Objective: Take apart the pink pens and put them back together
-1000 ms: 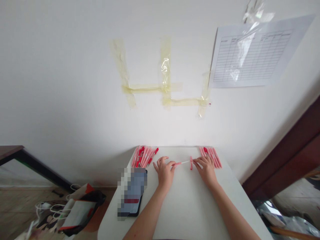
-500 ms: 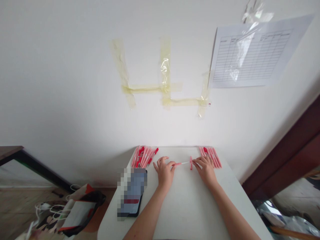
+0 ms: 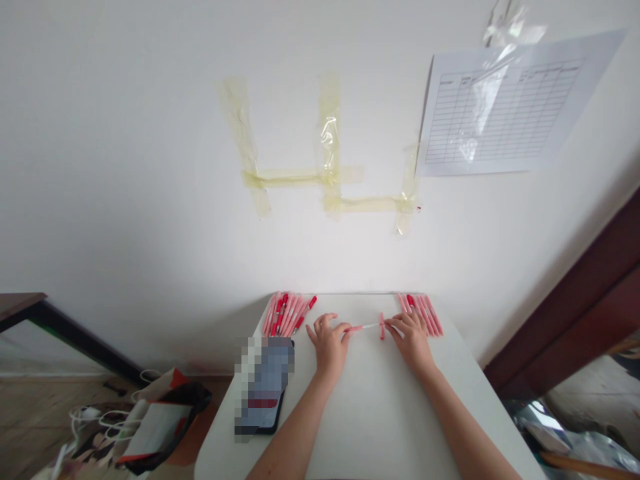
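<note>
On a small white table (image 3: 380, 413) both my hands rest near the far edge. My left hand (image 3: 329, 343) pinches the pink end of a thin pen refill (image 3: 363, 327) that lies across toward my right hand. My right hand (image 3: 411, 337) pinches a short pink pen piece (image 3: 382, 326) at the refill's other end. A bundle of pink and red pens (image 3: 289, 312) lies at the far left of the table. A second row of pink pens (image 3: 423, 312) lies at the far right, just beyond my right fingers.
A phone (image 3: 264, 383) lies at the table's left edge. The table stands against a white wall with tape strips (image 3: 330, 180) and a ruled sheet (image 3: 505, 107). A bag and cables (image 3: 150, 427) lie on the floor at left; a dark wooden frame (image 3: 575, 313) stands at right.
</note>
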